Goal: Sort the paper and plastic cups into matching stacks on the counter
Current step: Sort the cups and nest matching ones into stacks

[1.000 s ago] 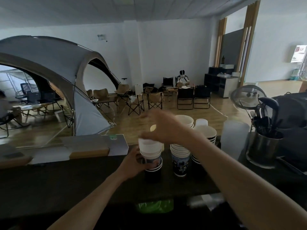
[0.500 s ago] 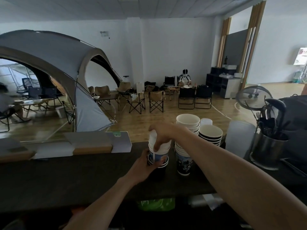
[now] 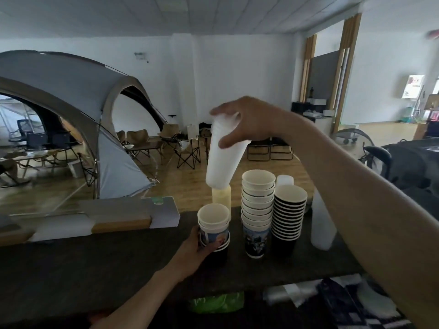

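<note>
Our right hand (image 3: 247, 122) pinches a nested sleeve of white plastic cups (image 3: 222, 160) at its wide rim end, thumb on the near wall and fingers curled over the top. The sleeve hangs tilted in the air, with its narrow base just above a yellowish cup (image 3: 222, 197) at the back of the counter (image 3: 95, 257). Our left hand (image 3: 194, 245) wraps the lower part of a short paper stack (image 3: 213, 224) that stands on the counter below.

We judge the sleeve to be very light, thin-walled and slick. A hard squeeze would likely buckle it, and the outer cups, held only by friction, could slide off the bottom. A grip lower down around the outermost wall, or a finger under the base, seems safer.

The paper cups look stiffer, with rolled rims, matt cream insides and printed blue sides. Beside them stand a taller paper stack (image 3: 257, 210) and a dark stack (image 3: 288, 219) whose packed rims look like ribs. Further right stands a frosted stack (image 3: 322, 224), a smooth tapering column that probably matches our sleeve.
</note>
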`<state>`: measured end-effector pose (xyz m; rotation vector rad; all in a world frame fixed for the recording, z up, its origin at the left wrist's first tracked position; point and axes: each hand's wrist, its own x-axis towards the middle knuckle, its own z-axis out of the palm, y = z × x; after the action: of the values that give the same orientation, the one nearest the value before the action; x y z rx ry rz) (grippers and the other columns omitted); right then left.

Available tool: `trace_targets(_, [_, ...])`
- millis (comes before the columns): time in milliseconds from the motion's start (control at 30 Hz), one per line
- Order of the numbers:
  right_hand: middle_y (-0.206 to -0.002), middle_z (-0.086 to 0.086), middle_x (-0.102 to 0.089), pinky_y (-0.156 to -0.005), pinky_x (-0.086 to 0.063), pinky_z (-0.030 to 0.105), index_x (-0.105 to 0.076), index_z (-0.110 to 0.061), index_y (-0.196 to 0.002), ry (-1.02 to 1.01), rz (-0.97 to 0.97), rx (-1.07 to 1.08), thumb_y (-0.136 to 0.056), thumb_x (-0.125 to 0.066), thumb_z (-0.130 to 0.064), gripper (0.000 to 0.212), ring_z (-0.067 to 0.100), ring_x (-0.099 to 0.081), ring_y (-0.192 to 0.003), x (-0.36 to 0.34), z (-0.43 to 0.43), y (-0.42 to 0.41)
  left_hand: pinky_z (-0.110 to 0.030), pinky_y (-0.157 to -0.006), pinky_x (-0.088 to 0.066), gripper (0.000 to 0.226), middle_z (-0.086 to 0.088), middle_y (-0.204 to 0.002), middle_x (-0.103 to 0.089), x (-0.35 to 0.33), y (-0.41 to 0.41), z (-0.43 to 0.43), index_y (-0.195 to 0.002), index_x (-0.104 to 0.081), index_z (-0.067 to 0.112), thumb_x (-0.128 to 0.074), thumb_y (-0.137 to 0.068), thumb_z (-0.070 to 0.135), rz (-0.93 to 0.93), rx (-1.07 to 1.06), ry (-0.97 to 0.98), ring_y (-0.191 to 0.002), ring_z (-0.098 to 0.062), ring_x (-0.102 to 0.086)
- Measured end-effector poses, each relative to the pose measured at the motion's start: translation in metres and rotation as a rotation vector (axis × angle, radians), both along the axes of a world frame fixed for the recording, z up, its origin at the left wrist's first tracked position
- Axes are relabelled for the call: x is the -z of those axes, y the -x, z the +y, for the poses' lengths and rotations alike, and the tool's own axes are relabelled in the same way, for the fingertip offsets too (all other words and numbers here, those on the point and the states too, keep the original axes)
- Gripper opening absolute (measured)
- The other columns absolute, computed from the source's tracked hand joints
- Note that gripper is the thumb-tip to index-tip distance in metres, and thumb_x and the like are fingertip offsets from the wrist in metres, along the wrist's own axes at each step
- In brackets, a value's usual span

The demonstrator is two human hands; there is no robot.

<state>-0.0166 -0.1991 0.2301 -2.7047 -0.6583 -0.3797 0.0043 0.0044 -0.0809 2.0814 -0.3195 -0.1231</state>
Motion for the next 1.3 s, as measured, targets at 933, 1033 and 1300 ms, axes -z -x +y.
trace_targets(933, [-0.150,0.001,-0.042,-0.111,-0.035,0.036,-0.043,-0.023,-0.146,0.118,0.308,0.485,-0.066,-0.085,-0.047,0.093,0.023,-0.041,-0.135,0.102,-0.228,-0.029,-0.009,-0.083,-0.043,0.088,0.027,-0.115,-0.058,0.014,-0.004,-0.009,-0.120,-0.035,0.051,-0.091,-0.053,0.047,-0.128,-0.016,-0.040,-0.100,0.015,-0.056])
trace_targets(1033, [-0.154,0.002,-0.037,-0.110,-0.034,0.035,-0.039,-0.023,-0.149,0.119,0.315,0.497,-0.064,-0.088,-0.045,0.101,0.024,-0.038,-0.137,0.122,-0.231,-0.034,-0.021,-0.094,-0.046,0.092,0.020,-0.121,-0.062,0.016,-0.004,-0.009,-0.127,-0.042,0.044,-0.090,-0.049,0.056,-0.103,-0.027,-0.027,-0.108,0.007,-0.059])
trace_targets(1300, [-0.138,0.003,-0.058,-0.103,-0.041,0.038,-0.051,-0.023,-0.139,-0.022,-0.210,0.369,-0.075,-0.078,-0.048,0.074,0.022,-0.055,-0.123,0.063,-0.152,-0.008,-0.027,-0.103,-0.047,0.087,0.018,-0.129,-0.060,0.011,0.001,-0.004,-0.126,-0.040,0.047,-0.092,-0.056,0.047,-0.080,-0.017,0.025,-0.117,0.007,-0.056])
